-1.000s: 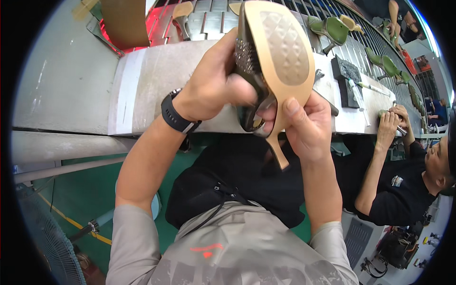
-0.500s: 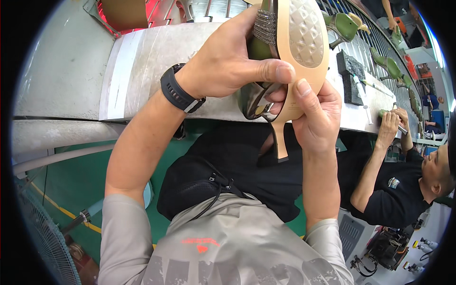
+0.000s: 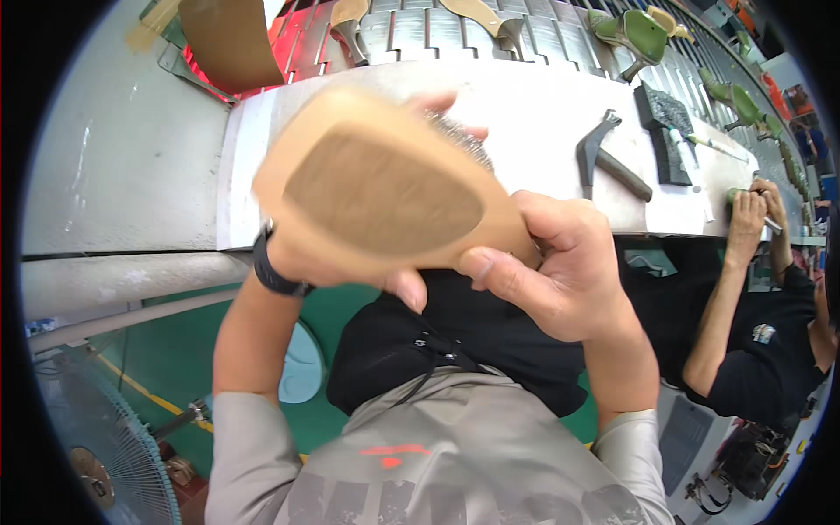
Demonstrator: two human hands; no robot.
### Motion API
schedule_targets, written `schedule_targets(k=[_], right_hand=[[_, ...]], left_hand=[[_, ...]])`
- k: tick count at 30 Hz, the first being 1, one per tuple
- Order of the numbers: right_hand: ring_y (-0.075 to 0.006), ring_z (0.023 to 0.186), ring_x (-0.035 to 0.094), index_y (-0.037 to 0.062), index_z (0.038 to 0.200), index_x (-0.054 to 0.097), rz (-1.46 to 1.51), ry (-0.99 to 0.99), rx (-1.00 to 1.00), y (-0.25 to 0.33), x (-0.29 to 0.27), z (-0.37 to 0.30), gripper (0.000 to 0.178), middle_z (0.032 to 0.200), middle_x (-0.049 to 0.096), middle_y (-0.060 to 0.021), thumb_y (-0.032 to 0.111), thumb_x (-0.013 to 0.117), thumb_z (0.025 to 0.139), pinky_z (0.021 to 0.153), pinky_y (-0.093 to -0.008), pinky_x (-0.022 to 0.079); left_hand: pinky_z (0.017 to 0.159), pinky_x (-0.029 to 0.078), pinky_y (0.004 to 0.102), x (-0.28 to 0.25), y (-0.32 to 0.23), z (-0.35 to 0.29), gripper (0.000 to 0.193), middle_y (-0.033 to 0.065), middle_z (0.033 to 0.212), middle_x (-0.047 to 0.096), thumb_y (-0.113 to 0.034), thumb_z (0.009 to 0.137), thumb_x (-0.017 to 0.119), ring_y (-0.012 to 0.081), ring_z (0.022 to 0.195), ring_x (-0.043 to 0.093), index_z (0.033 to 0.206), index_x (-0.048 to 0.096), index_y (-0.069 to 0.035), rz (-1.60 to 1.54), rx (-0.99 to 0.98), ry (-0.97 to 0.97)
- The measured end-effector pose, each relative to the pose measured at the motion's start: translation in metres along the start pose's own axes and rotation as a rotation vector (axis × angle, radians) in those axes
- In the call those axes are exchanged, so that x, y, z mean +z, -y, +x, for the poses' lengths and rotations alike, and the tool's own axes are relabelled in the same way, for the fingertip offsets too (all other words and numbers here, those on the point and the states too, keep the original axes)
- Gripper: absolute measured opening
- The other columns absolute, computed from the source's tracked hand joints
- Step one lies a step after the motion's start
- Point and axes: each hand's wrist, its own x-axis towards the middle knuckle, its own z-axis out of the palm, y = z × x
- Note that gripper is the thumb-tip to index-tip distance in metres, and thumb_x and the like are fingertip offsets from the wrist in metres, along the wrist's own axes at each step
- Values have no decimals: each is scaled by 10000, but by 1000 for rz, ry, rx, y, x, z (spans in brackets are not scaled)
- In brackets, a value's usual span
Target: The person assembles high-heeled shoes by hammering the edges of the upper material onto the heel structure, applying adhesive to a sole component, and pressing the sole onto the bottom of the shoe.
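Note:
A high-heeled shoe [image 3: 381,192] is held up close, its tan sole with a brown textured forefoot patch facing me, slightly blurred. Glittery trim shows at its upper edge. My right hand [image 3: 569,262] is closed round the narrow arch end, thumb on the sole. My left hand [image 3: 302,262], with a dark watch on the wrist, wraps the forefoot from behind. Its thumb tip shows below the sole and some fingertips above; the sole hides the rest. The heel cannot be seen.
On the white bench [image 3: 542,114] lie a hammer [image 3: 623,173] and a black block [image 3: 663,131] with pens. Green shoes [image 3: 637,37] stand on the slatted conveyor [image 3: 411,35] behind. A co-worker's hands [image 3: 751,214] work at the right. A fan [image 3: 105,446] stands lower left.
The shoe has moved left and nearer and turned, so its toe points left and its heel is out of sight. Both hands turned with it. The hammer has come into view.

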Motion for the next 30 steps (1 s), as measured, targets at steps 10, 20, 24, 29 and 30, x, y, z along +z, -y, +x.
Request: schedule_targets(k=[10,20,24,29,30], right_hand=[[-251,545,598,39,852,688,-381,53,-528,-15,12,10,255,654,603,-80,199,873,782,509,-350,467],[-227,532,591,29,779,680,-336,-33,-490,-13,18,9,220,640,608,-77,159,853,820,492,-319,445],[-116,572,578,-7,730,703,-3,185,5,0,2,7,219,623,648,-59,129,823,853,509,-269,420],[-71,648,558,-43,762,762,209,329,314,-5,-22,16,218,665,680,-40,143,837,846,582,-258,433],[-72,642,547,-43,795,767,195,353,260,-6,-31,17,247,678,685,-38,175,801,906,574,-248,421]], left_hand=[[1264,276,527,24,28,-59,1259,172,1482,556,-573,506,960,333,1438,477,1504,437,-12,364,181,-203],[1285,220,558,27,17,-68,1235,152,1473,564,-536,528,973,330,1415,501,1516,388,-81,372,-50,-208],[1259,237,580,30,20,-67,1085,169,1418,601,-487,602,978,350,1397,522,1458,421,-119,365,-82,-185],[1248,261,576,35,16,-47,1076,151,1448,586,-481,598,976,355,1391,527,1454,459,-86,532,148,-85],[1252,247,589,32,6,-38,1132,146,1463,570,-499,567,979,355,1392,525,1476,467,-60,587,82,-30]])
